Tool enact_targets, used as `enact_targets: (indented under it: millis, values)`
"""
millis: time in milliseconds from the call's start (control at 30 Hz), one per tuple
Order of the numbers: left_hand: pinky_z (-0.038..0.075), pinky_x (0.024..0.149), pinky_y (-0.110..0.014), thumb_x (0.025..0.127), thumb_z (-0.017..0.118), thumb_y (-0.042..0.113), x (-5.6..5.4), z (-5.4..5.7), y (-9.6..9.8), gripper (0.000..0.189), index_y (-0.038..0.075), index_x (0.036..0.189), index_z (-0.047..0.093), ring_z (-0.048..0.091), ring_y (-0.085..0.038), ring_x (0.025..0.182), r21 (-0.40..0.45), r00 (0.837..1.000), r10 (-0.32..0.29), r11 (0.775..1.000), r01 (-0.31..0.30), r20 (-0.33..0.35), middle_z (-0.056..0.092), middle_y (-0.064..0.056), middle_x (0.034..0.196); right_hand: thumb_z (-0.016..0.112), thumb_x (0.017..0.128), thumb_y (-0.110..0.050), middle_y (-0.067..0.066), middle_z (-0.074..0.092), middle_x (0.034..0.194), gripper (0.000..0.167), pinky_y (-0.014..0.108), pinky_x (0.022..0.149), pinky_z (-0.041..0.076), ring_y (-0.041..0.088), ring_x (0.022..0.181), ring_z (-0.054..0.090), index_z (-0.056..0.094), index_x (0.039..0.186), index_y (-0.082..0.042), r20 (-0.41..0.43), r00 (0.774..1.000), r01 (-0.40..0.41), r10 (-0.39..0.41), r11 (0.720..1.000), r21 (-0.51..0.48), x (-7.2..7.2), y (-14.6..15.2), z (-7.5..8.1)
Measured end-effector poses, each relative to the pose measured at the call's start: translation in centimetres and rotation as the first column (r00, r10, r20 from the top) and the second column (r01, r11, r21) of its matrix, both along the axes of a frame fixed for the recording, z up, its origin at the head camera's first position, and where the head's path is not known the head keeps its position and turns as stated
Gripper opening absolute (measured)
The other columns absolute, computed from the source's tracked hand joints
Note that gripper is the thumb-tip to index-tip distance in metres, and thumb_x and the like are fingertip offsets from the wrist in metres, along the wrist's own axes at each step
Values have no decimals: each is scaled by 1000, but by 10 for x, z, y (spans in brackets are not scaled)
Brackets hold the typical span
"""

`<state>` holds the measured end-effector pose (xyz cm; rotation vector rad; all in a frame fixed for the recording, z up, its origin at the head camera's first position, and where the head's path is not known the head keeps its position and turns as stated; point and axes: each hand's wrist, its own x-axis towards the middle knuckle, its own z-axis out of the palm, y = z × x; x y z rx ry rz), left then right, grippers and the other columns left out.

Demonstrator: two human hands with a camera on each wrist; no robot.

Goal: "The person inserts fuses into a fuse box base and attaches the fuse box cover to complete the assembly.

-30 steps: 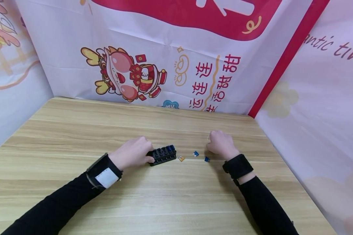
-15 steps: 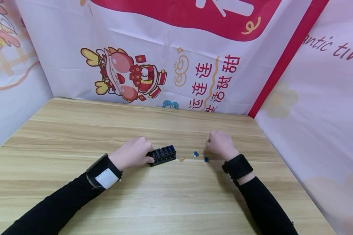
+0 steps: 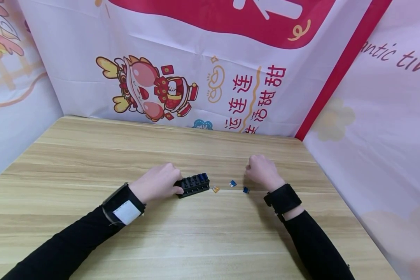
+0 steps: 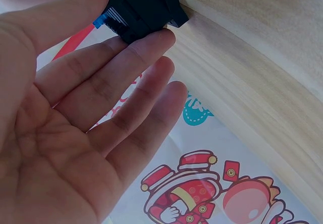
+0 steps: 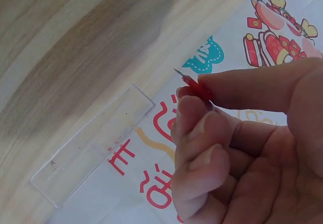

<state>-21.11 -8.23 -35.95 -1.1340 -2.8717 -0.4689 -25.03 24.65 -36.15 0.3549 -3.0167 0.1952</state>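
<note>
My left hand [image 3: 159,181] grips the left end of a black fuse block [image 3: 195,185] on the table, thumb on one side and fingers on the other. Blue shows in the slots at the block's right end. In the left wrist view the block's end [image 4: 144,9] sits between thumb and fingertips, with the other fingers extended. To the right, my right hand [image 3: 263,171] pinches a small red blade fuse [image 5: 199,89] between thumb and index finger, its thin metal prong pointing outward. An orange fuse [image 3: 215,189] and two blue fuses [image 3: 233,183] lie between the hands.
A long clear plastic cover [image 5: 93,146] appears beyond the right hand in the right wrist view; the hand hides it in the head view. The wooden table [image 3: 182,241] ends against a printed cloth backdrop [image 3: 182,35], with more cloth at both sides.
Nearly everything holds still. The left hand keeps its grip on the fuse block, and the right hand shifts only very slightly.
</note>
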Motion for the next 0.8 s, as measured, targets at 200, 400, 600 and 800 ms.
enact_targets:
  millis: [200, 400, 600, 800]
  values:
    - [32, 47, -24, 83, 81, 21, 1, 1, 0, 19, 9, 75, 70, 41, -8, 49, 2, 1000, -1, 1000, 1, 3, 49, 5, 59, 60, 80, 7, -4, 23, 58, 46, 32, 50, 31, 15, 51, 31, 32, 53, -17, -31, 998, -55, 53, 996, -76, 0, 0, 2]
    - [32, 47, -24, 83, 81, 21, 1, 0, 0, 19, 8, 75, 70, 41, -8, 50, 0, 1000, 2, 1000, -2, 2, 49, 4, 60, 61, 87, 7, -2, 29, 57, 43, 32, 54, 36, 15, 51, 36, 40, 55, -12, -6, 999, -41, 41, 987, -154, -2, -1, 2]
    - [32, 47, -24, 83, 81, 22, 1, 1, 0, 18, 9, 76, 70, 41, -8, 49, 2, 1000, 5, 1000, -5, 8, 49, 5, 59, 62, 89, 6, 4, 50, 63, 24, 34, 58, 42, 17, 55, 47, 60, 66, -2, -11, 1000, -30, 28, 982, -185, -3, -3, 3]
    - [31, 47, -24, 84, 80, 22, 1, 0, 0, 18, 9, 77, 71, 41, -8, 49, 8, 1000, 2, 1000, -2, 13, 48, 5, 59, 62, 88, 6, 8, 59, 69, 17, 34, 59, 44, 17, 57, 50, 65, 73, 1, -20, 1000, -26, 23, 981, -194, -3, -5, 4]
